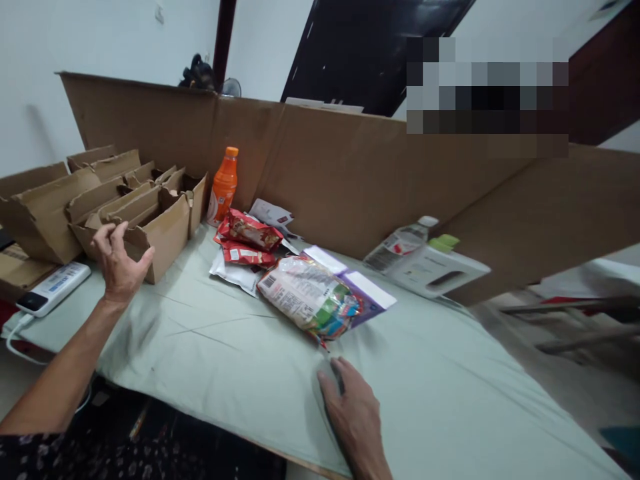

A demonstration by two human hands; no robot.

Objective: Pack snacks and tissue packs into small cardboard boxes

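Note:
My left hand is raised in front of the open cardboard boxes, its fingers bent but apart, with nothing seen in it. Whether its fingertips touch the nearest box I cannot tell. Low over the near side of the table, my right hand has thumb and fingers apart and appears to hold nothing. Just beyond it lies a clear plastic bag with colourful print, partly over a purple and white flat carton. Red snack packets rest on a white packet to the left of the bag.
An orange drink bottle stands by the tall cardboard partition. To the right, a clear bottle and a white jug with a green cap lean or lie there. A white power bank with a cable sits at the left edge.

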